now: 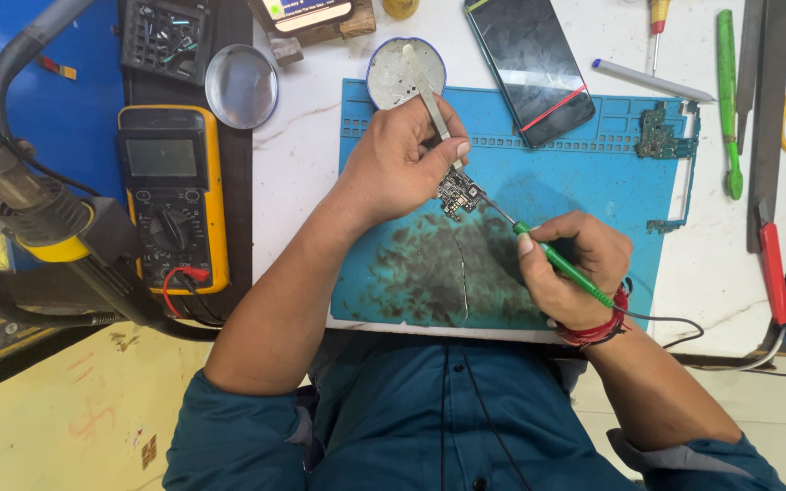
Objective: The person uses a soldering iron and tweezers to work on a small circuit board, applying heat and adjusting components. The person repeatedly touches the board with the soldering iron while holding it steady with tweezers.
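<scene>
Circuit board [458,194] | small, on the blue mat [593,173], just under left fingertips | left hand [402,164] fingers closed on metal tweezers [429,91], pinning it | right hand [570,268] fingers wrapped round green soldering iron [561,264], tip touching board | work looks mid-way, board not yet let go
</scene>
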